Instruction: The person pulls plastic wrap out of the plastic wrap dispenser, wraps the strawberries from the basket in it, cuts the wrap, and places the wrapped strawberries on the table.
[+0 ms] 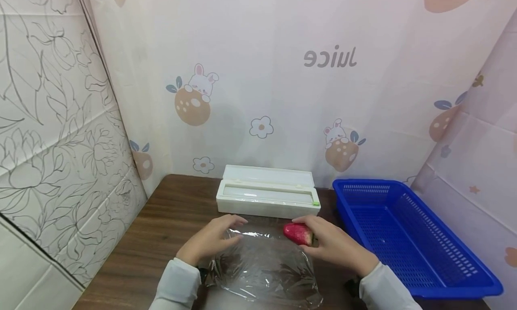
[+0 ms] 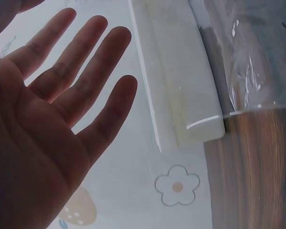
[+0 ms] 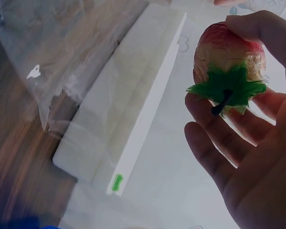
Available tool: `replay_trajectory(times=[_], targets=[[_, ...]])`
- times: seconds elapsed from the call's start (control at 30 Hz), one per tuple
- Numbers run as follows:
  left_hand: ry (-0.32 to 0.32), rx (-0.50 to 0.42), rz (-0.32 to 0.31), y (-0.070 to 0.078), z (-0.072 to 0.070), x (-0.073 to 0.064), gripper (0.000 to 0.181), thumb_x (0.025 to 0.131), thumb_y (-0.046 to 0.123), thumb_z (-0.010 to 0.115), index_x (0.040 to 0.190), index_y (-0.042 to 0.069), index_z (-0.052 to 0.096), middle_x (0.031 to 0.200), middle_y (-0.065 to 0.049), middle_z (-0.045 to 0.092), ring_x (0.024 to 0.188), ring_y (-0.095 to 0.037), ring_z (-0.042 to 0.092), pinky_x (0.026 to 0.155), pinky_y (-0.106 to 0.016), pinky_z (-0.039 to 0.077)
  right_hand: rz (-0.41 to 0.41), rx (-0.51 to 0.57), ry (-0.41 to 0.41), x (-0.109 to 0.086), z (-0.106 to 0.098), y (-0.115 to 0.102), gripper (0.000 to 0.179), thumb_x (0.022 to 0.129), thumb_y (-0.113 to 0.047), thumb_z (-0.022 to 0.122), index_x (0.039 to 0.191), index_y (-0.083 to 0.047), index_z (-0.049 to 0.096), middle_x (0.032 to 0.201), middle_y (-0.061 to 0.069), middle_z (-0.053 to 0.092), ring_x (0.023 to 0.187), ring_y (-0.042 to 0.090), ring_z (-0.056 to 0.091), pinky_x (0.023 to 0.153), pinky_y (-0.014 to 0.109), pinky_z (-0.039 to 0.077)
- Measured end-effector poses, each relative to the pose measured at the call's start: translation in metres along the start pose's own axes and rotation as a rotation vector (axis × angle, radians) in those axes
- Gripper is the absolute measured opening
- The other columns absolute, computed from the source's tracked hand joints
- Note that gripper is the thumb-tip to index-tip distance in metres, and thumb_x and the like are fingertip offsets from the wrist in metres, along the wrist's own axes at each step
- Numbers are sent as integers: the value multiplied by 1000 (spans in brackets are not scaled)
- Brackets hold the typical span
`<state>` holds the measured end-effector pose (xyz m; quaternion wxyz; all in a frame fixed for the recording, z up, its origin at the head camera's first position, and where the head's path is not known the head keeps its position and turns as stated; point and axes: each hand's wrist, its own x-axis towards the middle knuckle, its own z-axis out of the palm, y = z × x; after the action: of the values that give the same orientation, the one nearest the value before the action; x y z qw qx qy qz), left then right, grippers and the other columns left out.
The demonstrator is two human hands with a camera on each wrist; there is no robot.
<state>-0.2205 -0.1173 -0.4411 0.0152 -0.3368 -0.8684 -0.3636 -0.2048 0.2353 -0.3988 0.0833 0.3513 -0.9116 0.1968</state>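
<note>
My right hand (image 1: 333, 245) pinches a red strawberry (image 1: 296, 234) between thumb and fingers. In the right wrist view the strawberry (image 3: 229, 62) shows its pale shoulder, green leaf cap and dark stem, tipped towards the camera. A crinkled clear sheet of cling film (image 1: 264, 267) lies spread on the table between my hands. At the film's left edge is my left hand (image 1: 214, 238); its fingers (image 2: 93, 90) are spread and hold nothing. Beyond the film stands a white cling film dispenser (image 1: 266, 204), its lid raised, a small green cutter at its right end.
A blue plastic basket (image 1: 404, 242) with perforated sides stands at the right of the brown wooden table (image 1: 161, 220). A printed curtain (image 1: 258, 85) hangs close behind the dispenser, and a flower-patterned one (image 1: 60, 112) hangs on the left.
</note>
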Motion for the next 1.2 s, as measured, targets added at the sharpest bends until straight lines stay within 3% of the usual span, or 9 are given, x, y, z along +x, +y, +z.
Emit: replay_trajectory(times=[0.2, 0.5, 0.67, 0.97, 1.2], targets=[[-23, -6, 28, 10, 5, 6, 39, 97, 22, 66, 133, 7, 59, 124, -5, 64, 113, -22, 62, 96, -39, 52, -36, 58, -12, 4, 9, -5, 55, 82, -17, 82, 132, -18, 58, 111, -8, 60, 88, 4, 56, 73, 25, 54], [-69, 9, 27, 16, 14, 12, 43, 97, 30, 66, 135, 10, 57, 127, -3, 63, 113, -21, 61, 98, -36, 50, -64, 19, -22, 6, 23, -10, 57, 83, -28, 83, 134, -21, 59, 114, -9, 64, 89, 1, 58, 74, 28, 55], [-96, 1, 18, 15, 21, 14, 46, 95, 30, 69, 135, 11, 57, 127, -7, 63, 113, -24, 62, 97, -34, 51, -60, 89, -28, 9, 29, -14, 56, 83, -22, 83, 131, -14, 58, 118, -5, 64, 95, 4, 60, 79, 29, 56], [-125, -13, -5, 18, 32, 16, 52, 90, 38, 76, 133, 13, 60, 124, -4, 65, 110, -15, 63, 93, -36, 54, -42, 200, -95, 13, 41, -23, 53, 82, -20, 84, 127, -13, 57, 114, -5, 63, 94, 3, 60, 77, 26, 56], [-154, -49, 21, 20, 34, 16, 50, 87, 35, 80, 129, 16, 63, 123, 5, 66, 109, -16, 64, 95, -35, 53, -33, 245, -129, 12, 49, -28, 53, 82, -22, 85, 127, -17, 57, 112, -8, 63, 93, 2, 60, 76, 24, 55]])
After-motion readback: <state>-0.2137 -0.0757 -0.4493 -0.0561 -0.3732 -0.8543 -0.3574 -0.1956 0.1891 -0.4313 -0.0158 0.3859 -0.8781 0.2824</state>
